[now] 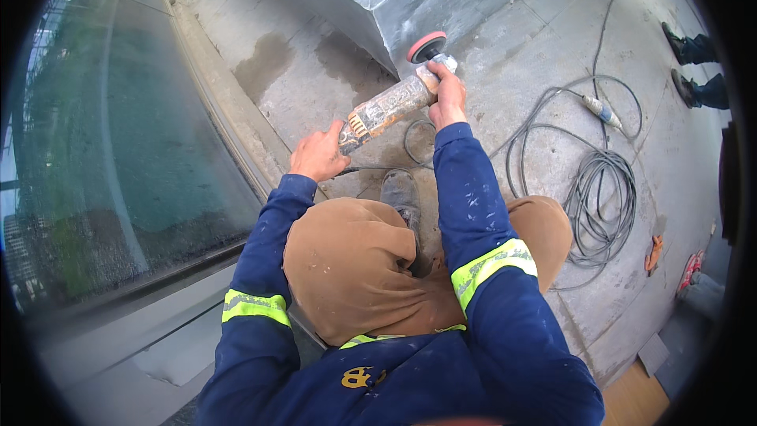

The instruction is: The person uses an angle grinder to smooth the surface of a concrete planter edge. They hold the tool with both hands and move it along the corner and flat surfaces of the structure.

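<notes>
Both my hands hold a dirt-caked angle grinder (392,106) slantwise in front of my knees. My left hand (318,153) is closed round its rear end, where orange vent slots show. Up at the head, my right hand (448,95) grips the tool near its metal gear housing. A round red and black polishing pad (426,46) is fitted there, tilted up. It is close to the lower corner of a grey metal-like panel (386,12); whether they touch I cannot tell. Part of my right hand's grip is hidden behind the tool.
A grey cable coil (603,205) and a cable connector (602,110) lie on the floor to the right, near an orange object (654,254). A glass pane (126,150) stands at left. Other people's feet (684,91) show at far right. Damp patches (266,63) mark the floor.
</notes>
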{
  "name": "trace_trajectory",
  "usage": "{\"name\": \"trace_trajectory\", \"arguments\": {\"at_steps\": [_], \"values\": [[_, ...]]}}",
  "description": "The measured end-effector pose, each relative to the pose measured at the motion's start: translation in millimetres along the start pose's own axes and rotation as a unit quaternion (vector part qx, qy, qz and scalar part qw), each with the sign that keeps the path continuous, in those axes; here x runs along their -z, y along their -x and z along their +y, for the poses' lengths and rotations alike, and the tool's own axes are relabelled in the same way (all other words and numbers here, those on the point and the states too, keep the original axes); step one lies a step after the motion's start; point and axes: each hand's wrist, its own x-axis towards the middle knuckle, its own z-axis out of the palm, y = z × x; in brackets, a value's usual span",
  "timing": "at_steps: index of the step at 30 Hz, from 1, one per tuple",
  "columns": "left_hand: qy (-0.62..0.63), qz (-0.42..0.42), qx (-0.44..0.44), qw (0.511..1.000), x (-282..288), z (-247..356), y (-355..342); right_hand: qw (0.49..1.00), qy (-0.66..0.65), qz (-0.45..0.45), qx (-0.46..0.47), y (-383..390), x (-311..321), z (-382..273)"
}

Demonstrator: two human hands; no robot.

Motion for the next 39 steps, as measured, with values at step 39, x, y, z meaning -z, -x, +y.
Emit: {"name": "trace_trajectory", "arguments": {"at_steps": [39], "values": [[-0.051,0.046,0.168,0.983,-73.1,-20.7,21.9,0.968,0.226,0.105,0.036,8.0,-12.6,85.2]]}}
